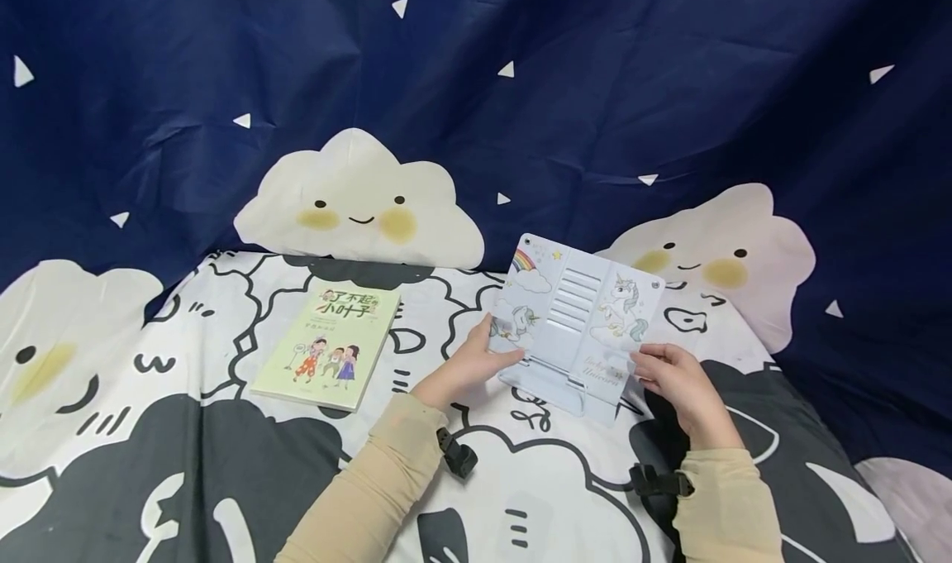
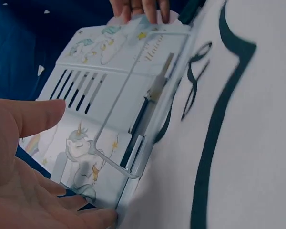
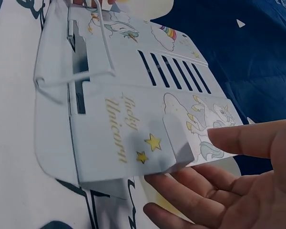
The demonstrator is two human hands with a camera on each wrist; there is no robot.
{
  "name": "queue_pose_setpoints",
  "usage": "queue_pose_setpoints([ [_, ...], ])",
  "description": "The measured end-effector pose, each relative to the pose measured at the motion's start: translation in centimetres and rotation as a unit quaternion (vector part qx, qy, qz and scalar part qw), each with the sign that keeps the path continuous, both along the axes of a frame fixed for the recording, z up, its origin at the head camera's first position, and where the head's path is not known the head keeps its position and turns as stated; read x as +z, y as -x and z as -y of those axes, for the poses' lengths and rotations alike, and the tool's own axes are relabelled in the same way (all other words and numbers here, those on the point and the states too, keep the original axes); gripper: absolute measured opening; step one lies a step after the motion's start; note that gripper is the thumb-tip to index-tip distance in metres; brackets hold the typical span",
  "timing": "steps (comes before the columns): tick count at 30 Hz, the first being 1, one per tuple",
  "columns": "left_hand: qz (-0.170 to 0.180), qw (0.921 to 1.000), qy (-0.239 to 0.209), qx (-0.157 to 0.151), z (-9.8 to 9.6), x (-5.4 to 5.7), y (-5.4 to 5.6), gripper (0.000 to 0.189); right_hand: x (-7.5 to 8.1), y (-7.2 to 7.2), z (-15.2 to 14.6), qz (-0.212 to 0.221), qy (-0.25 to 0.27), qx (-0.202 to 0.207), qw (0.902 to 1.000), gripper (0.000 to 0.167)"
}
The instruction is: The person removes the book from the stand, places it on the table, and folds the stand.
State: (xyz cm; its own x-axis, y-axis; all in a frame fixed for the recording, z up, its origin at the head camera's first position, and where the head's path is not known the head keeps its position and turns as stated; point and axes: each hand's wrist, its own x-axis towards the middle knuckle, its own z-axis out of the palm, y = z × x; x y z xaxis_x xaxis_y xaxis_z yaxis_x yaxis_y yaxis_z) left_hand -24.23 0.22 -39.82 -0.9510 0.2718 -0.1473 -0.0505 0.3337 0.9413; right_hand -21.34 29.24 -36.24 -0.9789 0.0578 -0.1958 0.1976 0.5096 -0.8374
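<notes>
The unicorn-printed book stand is between your two hands in the head view, tilted, its slotted middle panel facing you. Your left hand is at its lower left edge, thumb towards the front; your right hand is at the right edge, fingertips against it. Left of the stand, a green book lies flat on the cartoon-print sheet, with navy fabric behind.

In the left wrist view, your left thumb stretches over the stand's face, well apart from the fingers, which run nearly straight along the near edge; you cannot tell whether the thumb touches. A white wire bracket spans the front, and your other hand's fingertips are at the far edge.

In the right wrist view, your right fingers, slightly bent and spread, reach beneath the edge beside a raised tab; the thumb is above, its contact unclear.
</notes>
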Motion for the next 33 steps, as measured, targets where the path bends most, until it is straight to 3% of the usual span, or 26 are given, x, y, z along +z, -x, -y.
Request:
queue_pose_setpoints([
  [8, -0.067, 0.9958, 0.055, -0.030, 0.8, -0.2, 1.4, 0.091, 0.2, -0.6, 0.5, -0.006, 0.010, 0.023, 0.9997, 0.041],
  [15, -0.056, 0.9954, 0.074, -0.024, 1.4, -0.2, 2.5, 0.091, 0.2, -1.1, 1.3, 0.003, 0.068, 0.079, 0.9946, 0.018],
  [23, -0.066, 0.9921, 0.106, -0.011, 2.0, -0.9, 3.9, 0.089, 0.4, -0.9, 1.6, 0.002, 0.098, 0.128, 0.9869, 0.017],
  [27, -0.052, 0.9939, 0.097, -0.002, 2.1, -0.9, 3.7, 0.086, 0.3, -0.8, 1.6, 0.003, 0.100, 0.137, 0.9855, 0.019],
  [33, 0.002, 0.9989, 0.039, 0.025, 1.6, 0.3, 1.9, 0.079, 0.3, -0.5, 1.2, -0.017, 0.130, 0.131, 0.9827, 0.020],
])
